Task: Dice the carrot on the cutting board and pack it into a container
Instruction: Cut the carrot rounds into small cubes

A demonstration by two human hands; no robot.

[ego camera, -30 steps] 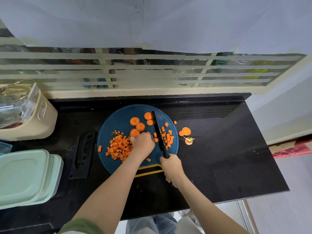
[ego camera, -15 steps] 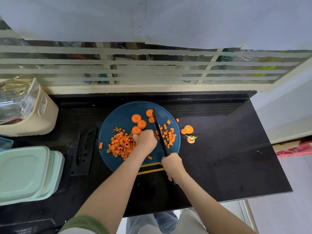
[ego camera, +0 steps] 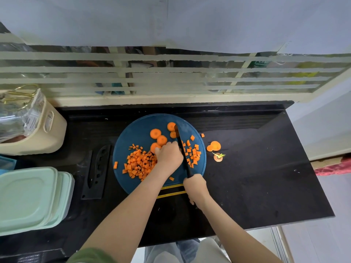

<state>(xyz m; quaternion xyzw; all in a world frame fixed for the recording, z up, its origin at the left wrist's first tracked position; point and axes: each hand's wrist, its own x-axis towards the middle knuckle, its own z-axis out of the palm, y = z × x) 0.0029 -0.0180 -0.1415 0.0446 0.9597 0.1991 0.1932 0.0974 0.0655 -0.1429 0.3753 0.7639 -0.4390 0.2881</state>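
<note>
A round dark blue cutting board [ego camera: 133, 130] lies on the black counter. A heap of diced carrot [ego camera: 139, 163] sits on its left part, and a smaller scatter of dice [ego camera: 193, 153] lies to the right of the blade. Several carrot rounds [ego camera: 155, 133] lie at the back of the board. My right hand [ego camera: 195, 187] grips the handle of a black knife [ego camera: 181, 147], its blade lying across the board. My left hand [ego camera: 169, 155] has its fingers curled down on carrot pieces just left of the blade; what it holds is hidden beneath it.
Mint green lidded containers [ego camera: 32, 198] are stacked at the left edge. A black knife sheath [ego camera: 96, 171] lies between them and the board. A beige bin [ego camera: 38, 137] stands at the back left. Carrot slices [ego camera: 213, 146] and a carrot top [ego camera: 218, 156] lie on the counter right of the board.
The knife and both hands have stayed in nearly the same place by the board's middle; the blade shifts slightly while cutting. The carrot heaps look unchanged.
</note>
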